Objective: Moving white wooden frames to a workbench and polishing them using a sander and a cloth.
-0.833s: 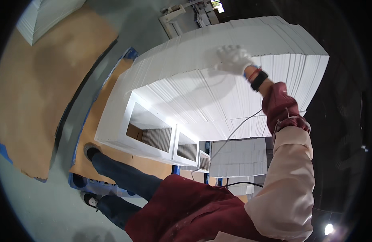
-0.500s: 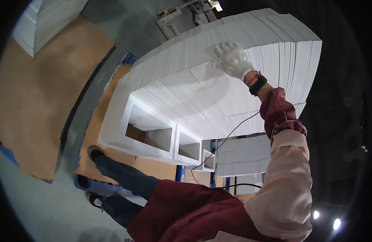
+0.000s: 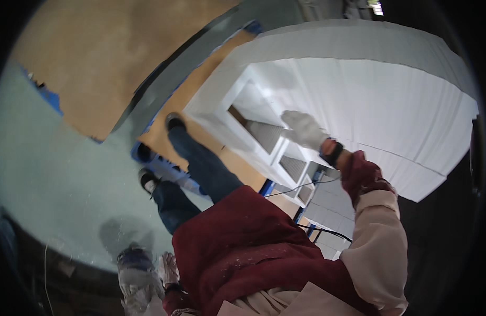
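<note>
My right hand (image 3: 306, 130), in a white knit glove, has its fingers stretched out. It is in front of the long stack of white rectangular frames (image 3: 358, 89), near their openings; blur hides whether it touches them. My left hand (image 3: 169, 269), also gloved, is low beside my dark red apron (image 3: 237, 242). Its fingers are too unclear to tell their grip. Next to it is a pale, wrinkled thing with a dark blue top (image 3: 135, 279), whose kind I cannot make out.
The stack stands on brown board (image 3: 201, 124) over a blue pallet (image 3: 164, 166). Another brown-boarded pallet (image 3: 111, 63) lies to the left across a strip of green-grey floor (image 3: 69, 195). A dark cable (image 3: 327, 230) runs near my right side, and more white frames (image 3: 329, 203) stand beyond.
My right hand has come off the top of the stack down toward the frame openings. The view has turned, and my left hand and the pale thing now show at the lower edge.
</note>
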The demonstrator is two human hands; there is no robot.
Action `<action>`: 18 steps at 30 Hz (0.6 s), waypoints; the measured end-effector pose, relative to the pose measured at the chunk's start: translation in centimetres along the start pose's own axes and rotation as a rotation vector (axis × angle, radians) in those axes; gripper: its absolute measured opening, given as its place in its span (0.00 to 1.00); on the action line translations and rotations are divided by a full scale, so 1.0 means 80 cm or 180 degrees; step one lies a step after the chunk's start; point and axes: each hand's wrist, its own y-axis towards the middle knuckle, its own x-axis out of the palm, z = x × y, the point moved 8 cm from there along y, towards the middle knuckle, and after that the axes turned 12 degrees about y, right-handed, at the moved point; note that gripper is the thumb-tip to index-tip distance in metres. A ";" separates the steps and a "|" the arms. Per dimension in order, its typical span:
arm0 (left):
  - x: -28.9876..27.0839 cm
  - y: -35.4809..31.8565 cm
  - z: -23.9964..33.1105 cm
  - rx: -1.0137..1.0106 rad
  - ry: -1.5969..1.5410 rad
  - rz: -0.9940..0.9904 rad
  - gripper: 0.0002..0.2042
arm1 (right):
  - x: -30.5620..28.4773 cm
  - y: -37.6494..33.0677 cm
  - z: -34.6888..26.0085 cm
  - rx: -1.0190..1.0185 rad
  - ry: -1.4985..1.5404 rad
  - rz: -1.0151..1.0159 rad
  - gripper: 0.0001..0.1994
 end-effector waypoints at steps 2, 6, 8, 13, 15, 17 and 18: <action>-0.047 0.009 -0.022 0.0207 -0.0291 -0.0440 0.16 | 0.079 0.078 -0.071 0.0439 0.0654 -0.1452 0.30; -0.110 -0.014 -0.061 0.0367 -0.0373 -0.0146 0.22 | 0.196 0.179 -0.105 -0.0883 -0.0105 0.0603 0.19; -0.129 -0.041 -0.059 0.0377 0.0032 0.0471 0.24 | 0.204 0.203 -0.118 -0.0951 -0.0650 0.1253 0.15; -0.178 -0.052 -0.094 0.0477 -0.0198 -0.0030 0.25 | 0.247 0.249 -0.125 -0.0356 -0.0660 -0.0227 0.11; -0.200 -0.080 -0.119 0.0494 -0.0051 0.0034 0.24 | 0.272 0.246 -0.102 -0.0200 -0.0447 -0.0022 0.10; -0.183 -0.074 -0.104 0.0523 0.0087 0.0074 0.23 | 0.278 0.244 -0.079 -0.0042 -0.0261 0.0199 0.09; -0.169 -0.072 -0.095 0.0532 0.0148 0.0130 0.22 | 0.282 0.241 -0.091 -0.0462 -0.0243 0.0248 0.09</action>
